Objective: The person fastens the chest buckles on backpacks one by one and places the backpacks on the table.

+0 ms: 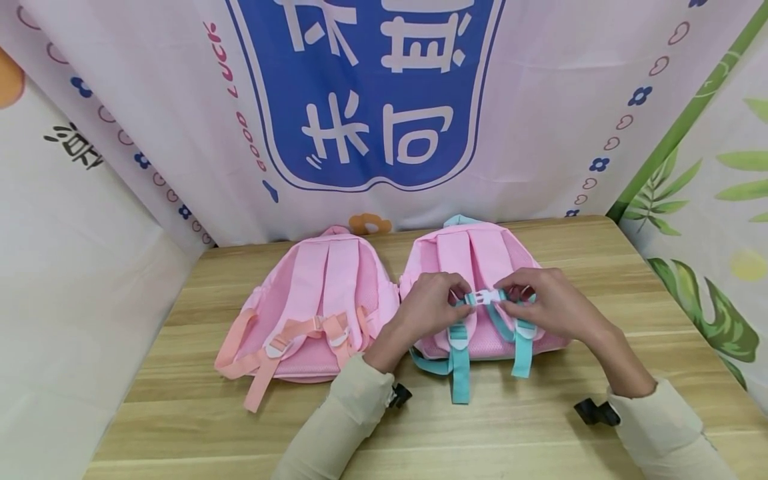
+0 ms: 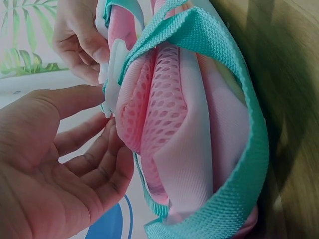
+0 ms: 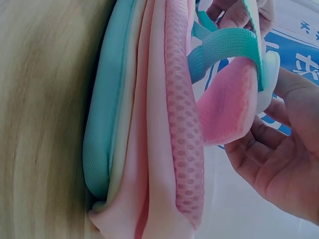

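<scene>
A pink backpack (image 1: 420, 257) with teal straps lies on the right, its padded shoulder straps facing up. Across those straps runs a teal chest strap with a white buckle (image 1: 485, 297). The buckle's two halves meet; whether they are fully locked I cannot tell. My left hand (image 1: 429, 300) pinches the strap at the buckle's left end between thumb and fingers. At the other end, my right hand (image 1: 543, 300) pinches the strap the same way. From the side, the left wrist view shows teal webbing (image 2: 256, 134) looping beside the pink mesh back (image 2: 167, 94).
A second pink backpack (image 1: 306, 280) with orange straps lies directly to the left, close against the first. Both rest on a wooden table (image 1: 480, 433) near its back edge. Behind hangs a printed cloth (image 1: 180, 133). Teal strap tails (image 1: 461, 380) hang toward the front.
</scene>
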